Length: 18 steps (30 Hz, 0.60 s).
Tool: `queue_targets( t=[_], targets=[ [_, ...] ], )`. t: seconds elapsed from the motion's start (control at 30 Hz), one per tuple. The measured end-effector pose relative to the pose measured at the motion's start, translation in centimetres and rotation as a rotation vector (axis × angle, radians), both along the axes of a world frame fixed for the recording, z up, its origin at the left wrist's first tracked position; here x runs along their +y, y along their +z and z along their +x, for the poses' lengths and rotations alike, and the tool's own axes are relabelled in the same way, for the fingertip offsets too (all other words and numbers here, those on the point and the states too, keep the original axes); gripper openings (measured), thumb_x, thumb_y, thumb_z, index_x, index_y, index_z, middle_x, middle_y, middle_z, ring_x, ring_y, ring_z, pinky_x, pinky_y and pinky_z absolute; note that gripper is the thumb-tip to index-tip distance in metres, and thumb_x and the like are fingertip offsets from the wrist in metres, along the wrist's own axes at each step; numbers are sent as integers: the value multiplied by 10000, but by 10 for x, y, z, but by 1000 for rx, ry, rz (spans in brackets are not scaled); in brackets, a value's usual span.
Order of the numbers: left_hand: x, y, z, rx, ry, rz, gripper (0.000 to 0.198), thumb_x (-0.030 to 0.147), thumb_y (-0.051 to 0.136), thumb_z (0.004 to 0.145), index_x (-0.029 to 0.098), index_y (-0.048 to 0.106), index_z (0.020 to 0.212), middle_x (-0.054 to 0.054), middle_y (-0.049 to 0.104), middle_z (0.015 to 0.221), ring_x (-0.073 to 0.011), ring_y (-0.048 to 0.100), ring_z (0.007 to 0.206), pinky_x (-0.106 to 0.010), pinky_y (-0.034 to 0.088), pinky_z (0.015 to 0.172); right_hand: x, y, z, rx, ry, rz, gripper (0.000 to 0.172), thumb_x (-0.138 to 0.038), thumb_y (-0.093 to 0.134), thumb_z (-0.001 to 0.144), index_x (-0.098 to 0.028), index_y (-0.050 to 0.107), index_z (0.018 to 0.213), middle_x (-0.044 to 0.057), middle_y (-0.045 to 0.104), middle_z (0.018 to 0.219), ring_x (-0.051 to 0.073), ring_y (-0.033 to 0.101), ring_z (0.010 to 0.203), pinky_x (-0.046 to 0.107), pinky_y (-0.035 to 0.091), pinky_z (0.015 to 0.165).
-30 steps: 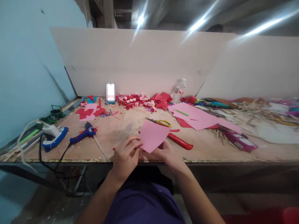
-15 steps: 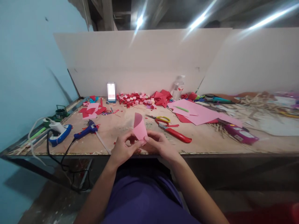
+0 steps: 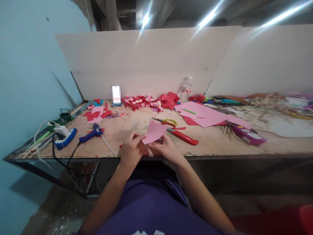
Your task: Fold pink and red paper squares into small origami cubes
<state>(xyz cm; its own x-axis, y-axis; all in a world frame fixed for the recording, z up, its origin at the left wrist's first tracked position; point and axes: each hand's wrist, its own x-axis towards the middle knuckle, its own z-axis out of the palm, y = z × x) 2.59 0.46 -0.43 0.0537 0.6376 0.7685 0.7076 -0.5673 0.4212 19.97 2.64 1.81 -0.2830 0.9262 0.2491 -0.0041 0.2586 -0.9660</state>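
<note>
A small pink sheet of paper [image 3: 156, 131] is held up over the front edge of the workbench, lying nearly flat and tilted. My left hand [image 3: 132, 145] pinches its left corner between thumb and fingers. At the lower right edge, my right hand [image 3: 166, 147] has its thumb and fingers closed on the paper, partly hidden by it. A bluish spot shows by the right fingers, too small to name. Just beyond the sheet lie yellow-and-red handled scissors [image 3: 168, 122] and a red-handled cutter knife [image 3: 184, 137].
A blue hot glue gun [image 3: 91, 134] and a blue power strip [image 3: 65, 138] with cords lie left. Behind are a phone [image 3: 116, 95], folded red and pink paper pieces [image 3: 140, 101] and a bottle [image 3: 186, 89]. Large pink sheets [image 3: 207, 115] and a purple box [image 3: 249, 135] lie right.
The pink paper was curled upright between both hands; now it is flattened and tilted to the right. My left hand has shifted to its left corner, and the view has moved slightly.
</note>
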Motion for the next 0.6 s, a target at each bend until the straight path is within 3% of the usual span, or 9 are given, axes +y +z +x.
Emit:
queue_targets(
  t=[0.13, 0.37, 0.43, 0.6],
  targets=[
    [2, -5, 1, 70, 28, 35, 208, 129, 668, 873, 198, 775, 1037, -58, 622, 914, -196, 618, 858, -293, 500, 761, -7, 7, -1, 45, 20, -102, 504, -392, 891, 654, -184, 702, 1072, 87, 749, 1108, 278, 692, 1069, 410, 547, 966],
    [2, -3, 3, 82, -7, 6, 117, 151, 679, 878, 216, 774, 897, -44, 605, 904, -176, 583, 826, -281, 487, 749, -8, 6, 1, 106, -7, -66, 473, -403, 865, 712, -172, 706, 1092, 93, 761, 1121, 261, 679, 1117, 397, 517, 1020],
    [0, 1, 1, 11, -68, -43, 71, 196, 738, 847, 216, 767, 908, -41, 612, 925, -176, 599, 856, -279, 499, 772, -5, 2, 3, 138, 39, -74, 456, -403, 853, 738, -164, 709, 1099, 94, 768, 1099, 255, 696, 1077, 392, 528, 997],
    [0, 9, -9, -300, -239, -221, 305, 334, 812, 792, 223, 732, 1065, -7, 626, 883, -141, 582, 777, -244, 501, 728, -4, -5, 8, 160, 48, -78, 441, -416, 836, 769, -196, 712, 1131, 73, 769, 1121, 251, 703, 1066, 363, 540, 954]
  ],
)
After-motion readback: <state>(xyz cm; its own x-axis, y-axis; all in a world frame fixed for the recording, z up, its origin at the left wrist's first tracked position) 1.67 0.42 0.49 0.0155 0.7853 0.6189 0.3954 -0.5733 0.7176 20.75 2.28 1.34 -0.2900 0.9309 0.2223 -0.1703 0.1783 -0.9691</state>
